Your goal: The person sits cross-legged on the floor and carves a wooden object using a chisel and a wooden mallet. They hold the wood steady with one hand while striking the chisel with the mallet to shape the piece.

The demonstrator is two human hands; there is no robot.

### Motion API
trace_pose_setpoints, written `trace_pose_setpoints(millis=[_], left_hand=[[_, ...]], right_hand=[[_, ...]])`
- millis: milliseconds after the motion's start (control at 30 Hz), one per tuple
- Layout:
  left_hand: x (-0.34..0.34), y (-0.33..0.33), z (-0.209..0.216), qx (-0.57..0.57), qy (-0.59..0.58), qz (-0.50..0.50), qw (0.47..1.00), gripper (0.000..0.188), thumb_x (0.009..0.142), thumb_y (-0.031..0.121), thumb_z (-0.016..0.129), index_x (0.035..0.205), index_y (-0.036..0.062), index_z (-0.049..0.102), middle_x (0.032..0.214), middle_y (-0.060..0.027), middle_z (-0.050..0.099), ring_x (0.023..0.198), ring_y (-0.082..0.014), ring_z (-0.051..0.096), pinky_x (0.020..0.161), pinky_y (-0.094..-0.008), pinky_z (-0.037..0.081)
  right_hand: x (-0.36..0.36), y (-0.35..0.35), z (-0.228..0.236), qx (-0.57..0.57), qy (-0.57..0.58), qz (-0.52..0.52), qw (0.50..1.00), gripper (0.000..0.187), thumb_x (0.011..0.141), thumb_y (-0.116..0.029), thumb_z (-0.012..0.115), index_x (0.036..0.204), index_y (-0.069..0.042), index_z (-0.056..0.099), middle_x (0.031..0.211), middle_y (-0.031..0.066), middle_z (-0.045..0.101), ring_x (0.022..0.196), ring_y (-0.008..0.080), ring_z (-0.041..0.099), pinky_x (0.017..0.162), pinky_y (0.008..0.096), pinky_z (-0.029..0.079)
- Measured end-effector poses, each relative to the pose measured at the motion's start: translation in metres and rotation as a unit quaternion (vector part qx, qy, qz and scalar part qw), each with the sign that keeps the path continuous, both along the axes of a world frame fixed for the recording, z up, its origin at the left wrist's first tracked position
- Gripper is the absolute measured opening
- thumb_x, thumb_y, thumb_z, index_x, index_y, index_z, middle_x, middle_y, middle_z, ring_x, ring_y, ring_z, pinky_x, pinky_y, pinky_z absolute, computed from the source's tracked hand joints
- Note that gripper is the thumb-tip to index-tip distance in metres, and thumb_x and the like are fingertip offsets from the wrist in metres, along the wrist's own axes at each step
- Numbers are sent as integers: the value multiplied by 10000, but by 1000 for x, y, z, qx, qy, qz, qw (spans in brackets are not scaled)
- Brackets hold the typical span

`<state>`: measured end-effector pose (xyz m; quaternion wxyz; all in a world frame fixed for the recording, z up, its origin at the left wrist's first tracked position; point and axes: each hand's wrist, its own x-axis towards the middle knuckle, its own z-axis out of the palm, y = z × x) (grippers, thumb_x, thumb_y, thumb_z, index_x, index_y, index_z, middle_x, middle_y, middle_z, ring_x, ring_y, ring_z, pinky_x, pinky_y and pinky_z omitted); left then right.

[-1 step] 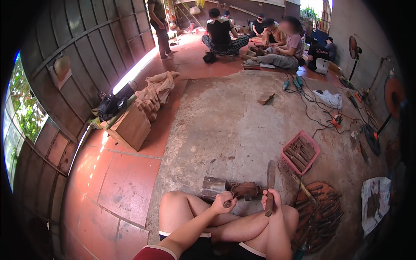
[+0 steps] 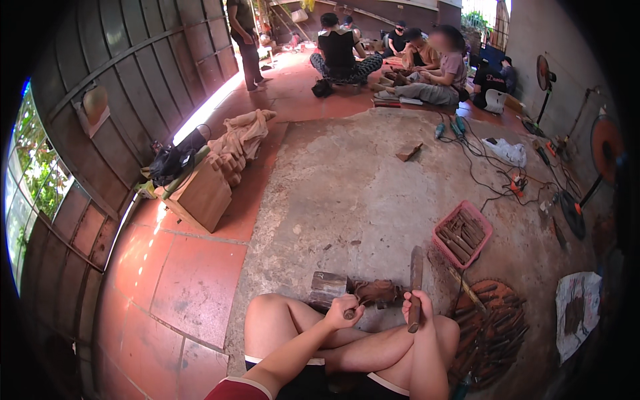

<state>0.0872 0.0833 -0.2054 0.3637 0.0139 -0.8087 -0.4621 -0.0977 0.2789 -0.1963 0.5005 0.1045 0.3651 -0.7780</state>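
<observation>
My left hand [image 2: 345,311] is closed round a chisel [image 2: 349,314]; its butt end shows and the rest is hidden by my fingers and the wood. Just beyond it, a dark carved piece of wood [image 2: 377,291] lies on its side in front of my crossed legs. A thicker, rough block end [image 2: 328,285] is at its left. My right hand [image 2: 418,307] grips a long wooden mallet [image 2: 417,267], a plain bar held upright beside the carving's right end. The mallet and the carving look apart.
A pink basket [image 2: 490,243] of wooden-looking sticks stands ahead right. Many chisels lie in a round pile [image 2: 490,333] by my right knee, near a white sack [image 2: 577,313]. Cords [image 2: 477,163] and fans [image 2: 543,73] are at right, a wooden block [image 2: 200,200] left. Several people sit farther off.
</observation>
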Motion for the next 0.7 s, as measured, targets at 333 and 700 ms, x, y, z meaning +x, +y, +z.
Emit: trace_pose_setpoints(millis=[333, 700], left_hand=[[0, -2, -1, 5, 2, -4, 1000, 228, 758, -6, 669, 606, 30, 505, 588, -127, 491, 546, -320, 511, 574, -382, 434], [-1, -2, -2, 2, 2, -6, 1000, 224, 747, -13, 666, 604, 28, 499, 586, -126, 497, 550, -318, 518, 579, -381, 441]], right_hand=[[2, -2, -2, 31, 18, -1, 999, 164, 890, -192, 623, 953, -93, 508, 863, 42, 599, 617, 136, 560, 530, 287, 490], [2, -1, -4, 74, 83, 24, 994, 206, 870, -197, 622, 974, -33, 554, 860, 57, 602, 621, 139, 565, 527, 291, 488]])
